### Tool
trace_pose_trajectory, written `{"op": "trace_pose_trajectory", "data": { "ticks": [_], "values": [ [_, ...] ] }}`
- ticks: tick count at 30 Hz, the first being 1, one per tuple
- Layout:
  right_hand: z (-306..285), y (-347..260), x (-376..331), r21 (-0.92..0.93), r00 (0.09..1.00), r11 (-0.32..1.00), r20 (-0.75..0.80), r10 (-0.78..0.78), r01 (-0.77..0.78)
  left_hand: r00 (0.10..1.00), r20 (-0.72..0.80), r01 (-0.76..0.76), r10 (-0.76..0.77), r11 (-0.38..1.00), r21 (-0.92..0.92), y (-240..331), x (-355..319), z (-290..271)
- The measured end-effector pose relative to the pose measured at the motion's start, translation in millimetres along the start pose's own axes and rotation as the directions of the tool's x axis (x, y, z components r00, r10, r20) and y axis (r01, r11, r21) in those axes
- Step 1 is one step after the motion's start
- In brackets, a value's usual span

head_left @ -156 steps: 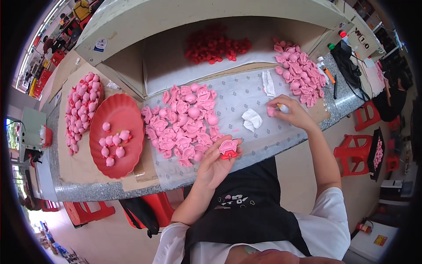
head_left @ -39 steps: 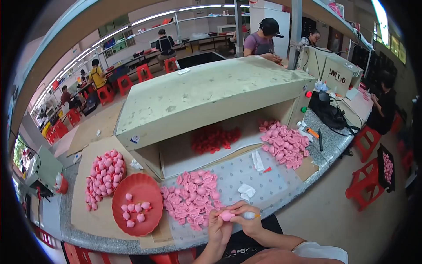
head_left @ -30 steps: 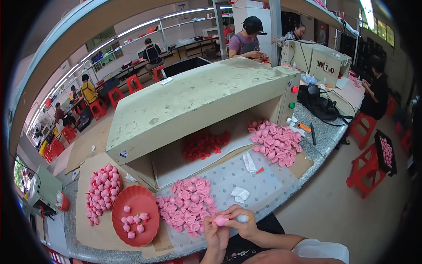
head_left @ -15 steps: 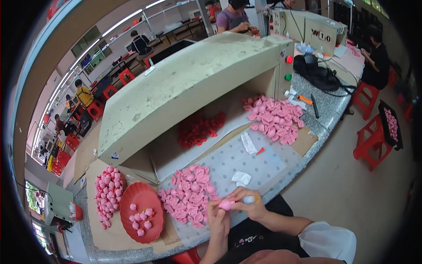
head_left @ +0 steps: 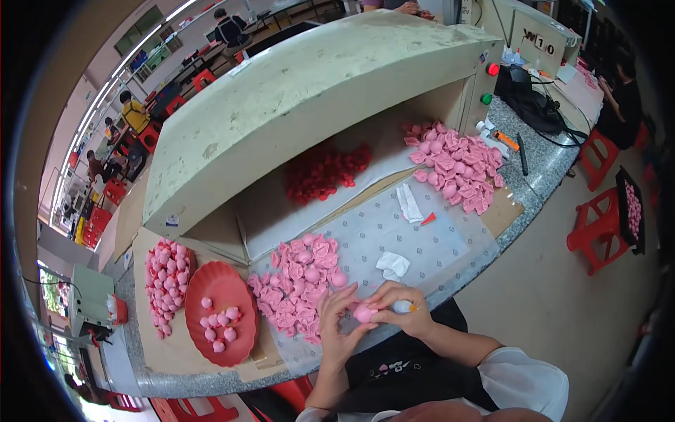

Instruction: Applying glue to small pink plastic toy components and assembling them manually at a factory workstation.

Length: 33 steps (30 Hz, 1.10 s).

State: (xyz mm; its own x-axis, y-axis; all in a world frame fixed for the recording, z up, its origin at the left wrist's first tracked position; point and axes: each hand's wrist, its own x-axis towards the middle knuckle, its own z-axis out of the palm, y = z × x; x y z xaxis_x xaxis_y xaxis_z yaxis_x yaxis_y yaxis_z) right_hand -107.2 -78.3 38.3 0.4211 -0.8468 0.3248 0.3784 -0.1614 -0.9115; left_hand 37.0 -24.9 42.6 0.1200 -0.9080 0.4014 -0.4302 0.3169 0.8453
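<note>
A small round pink piece is pinched by the fingers of my right hand. The same hand keeps a small white bottle with an orange tip tucked in it. On the other side of the piece, my left hand has its thumb and fingers apart in a curve; whether its thumb tip touches the piece I cannot tell. Just left of my hands lies a heap of pink petal-like pieces and balls. Further left, a red scalloped tray carries several pink balls with red bits.
A cream, box-like machine spans the bench, with red pieces in its opening. Another pink heap lies at right, near an orange-and-black tool and a black pen. Crumpled tissue rests beyond my hands. A pink-ball pile sits far left.
My left fingers have opened away from the round pink piece, which was between both hands. My right hand still holds it and the bottle. The whole view has shifted with my head.
</note>
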Motion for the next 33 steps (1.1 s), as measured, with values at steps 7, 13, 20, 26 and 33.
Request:
{"op": "trace_pose_trajectory", "data": {
  "ticks": [7,13,20,26,33],
  "values": [
    [-2.6,14.5,3.4,0.113,0.987,0.992,-0.146,0.064,-0.048,0.971,0.218,-0.146,0.094,0.961,0.234,-2.0,23.2,1.2],
    [-19.3,-17.5,33.0,-0.352,0.983,0.922,-0.131,0.125,-0.164,0.975,0.081,0.222,-0.207,0.873,-0.435,-7.4,5.9,12.7],
    [-52.2,-8.0,43.6,-0.877,0.953,0.472,0.216,0.213,0.093,0.91,0.232,0.317,-0.343,0.217,-0.923,-5.0,0.2,21.9],
    [-51.7,-5.9,44.7,-0.618,0.982,0.765,-0.069,0.176,-0.18,0.918,0.259,0.292,-0.299,0.07,-0.954,-15.1,3.3,25.4],
    [-0.7,-31.6,58.2,-0.268,0.947,0.937,0.169,0.274,-0.223,0.879,0.257,0.351,-0.402,0.18,-0.919,-5.4,3.2,19.4]
  ]
}}
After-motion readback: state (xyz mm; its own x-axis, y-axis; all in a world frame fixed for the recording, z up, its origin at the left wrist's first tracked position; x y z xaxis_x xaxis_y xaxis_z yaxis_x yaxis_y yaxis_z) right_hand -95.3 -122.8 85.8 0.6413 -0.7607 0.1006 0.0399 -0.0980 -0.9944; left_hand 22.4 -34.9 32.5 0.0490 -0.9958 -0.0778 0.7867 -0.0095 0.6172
